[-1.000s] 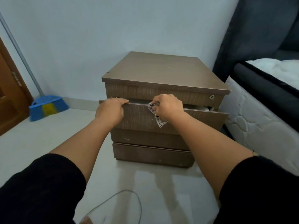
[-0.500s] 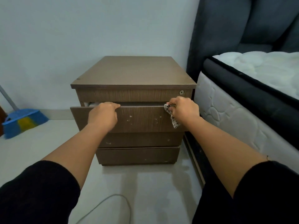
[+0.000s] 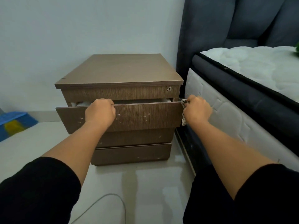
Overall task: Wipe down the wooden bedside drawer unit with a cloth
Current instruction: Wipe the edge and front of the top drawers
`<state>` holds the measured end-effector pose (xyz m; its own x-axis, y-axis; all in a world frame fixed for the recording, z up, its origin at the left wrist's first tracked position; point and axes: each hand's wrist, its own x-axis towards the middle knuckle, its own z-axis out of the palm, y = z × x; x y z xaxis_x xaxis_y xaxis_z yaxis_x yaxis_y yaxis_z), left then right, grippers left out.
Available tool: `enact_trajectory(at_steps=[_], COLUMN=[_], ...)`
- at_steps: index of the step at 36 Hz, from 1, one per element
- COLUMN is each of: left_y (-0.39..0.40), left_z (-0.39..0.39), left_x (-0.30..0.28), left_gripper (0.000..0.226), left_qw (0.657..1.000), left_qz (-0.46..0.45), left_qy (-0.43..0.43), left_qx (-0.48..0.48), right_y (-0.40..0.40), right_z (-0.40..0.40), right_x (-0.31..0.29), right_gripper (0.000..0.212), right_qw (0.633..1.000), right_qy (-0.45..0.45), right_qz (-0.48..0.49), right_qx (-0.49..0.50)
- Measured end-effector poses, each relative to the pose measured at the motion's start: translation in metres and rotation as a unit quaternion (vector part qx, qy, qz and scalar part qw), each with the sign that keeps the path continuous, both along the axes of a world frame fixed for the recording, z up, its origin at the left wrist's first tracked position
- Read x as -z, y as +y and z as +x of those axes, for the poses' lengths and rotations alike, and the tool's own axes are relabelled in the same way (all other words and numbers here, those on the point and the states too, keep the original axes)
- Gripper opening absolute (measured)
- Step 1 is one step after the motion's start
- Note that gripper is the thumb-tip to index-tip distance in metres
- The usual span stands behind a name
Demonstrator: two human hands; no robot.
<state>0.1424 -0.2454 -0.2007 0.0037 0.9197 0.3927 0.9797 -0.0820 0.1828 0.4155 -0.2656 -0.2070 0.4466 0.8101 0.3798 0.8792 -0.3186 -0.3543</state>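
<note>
The brown wooden bedside drawer unit (image 3: 119,70) stands against the pale wall, with a small lock at the upper right of its front. Its second drawer (image 3: 145,116) is pulled partly out, and something white shows inside at the left. My left hand (image 3: 100,112) grips the drawer's top edge left of centre. My right hand (image 3: 196,110) is at the drawer's right end, closed on a small checked cloth (image 3: 183,120) that hangs below my fingers.
A bed with a white mattress (image 3: 242,70) and dark padded headboard (image 3: 210,29) stands close on the right of the unit. A blue broom head (image 3: 14,125) rests on the floor at far left. A grey cable (image 3: 110,201) loops on the tiled floor near me.
My right hand has slid with the cloth along the drawer's top edge to its right end. My left hand stays on the drawer edge. The view has swung right, showing more bed.
</note>
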Motion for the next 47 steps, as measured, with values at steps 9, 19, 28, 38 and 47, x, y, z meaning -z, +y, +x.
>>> enact_trajectory(at_steps=[9, 19, 28, 38, 47], left_y=[-0.008, -0.006, 0.023, 0.036, 0.045], left_z=[0.000, -0.002, -0.015, -0.021, -0.060], left_x=[-0.002, 0.011, 0.033, 0.042, 0.051], left_gripper=[0.041, 0.030, 0.034, 0.032, 0.034], left_qw=[0.938, 0.935, 0.950, 0.959, 0.895], left_qz=[0.004, -0.006, -0.030, -0.010, 0.080], left_qy=[-0.294, -0.325, -0.297, -0.273, -0.418], left_qx=[-0.182, -0.139, -0.091, -0.079, -0.138], right_y=[-0.014, 0.011, 0.041, 0.059, 0.058], right_z=[-0.051, -0.082, -0.080, -0.080, -0.143], right_x=[0.017, 0.022, 0.024, 0.027, 0.022], right_gripper=[0.025, 0.024, 0.027, 0.026, 0.043], right_qw=[0.940, 0.946, 0.960, 0.978, 0.946], right_qy=[0.336, 0.324, 0.281, 0.206, -0.051], right_qz=[0.035, 0.009, -0.007, 0.009, 0.109], right_qx=[0.045, -0.014, -0.011, 0.001, -0.301])
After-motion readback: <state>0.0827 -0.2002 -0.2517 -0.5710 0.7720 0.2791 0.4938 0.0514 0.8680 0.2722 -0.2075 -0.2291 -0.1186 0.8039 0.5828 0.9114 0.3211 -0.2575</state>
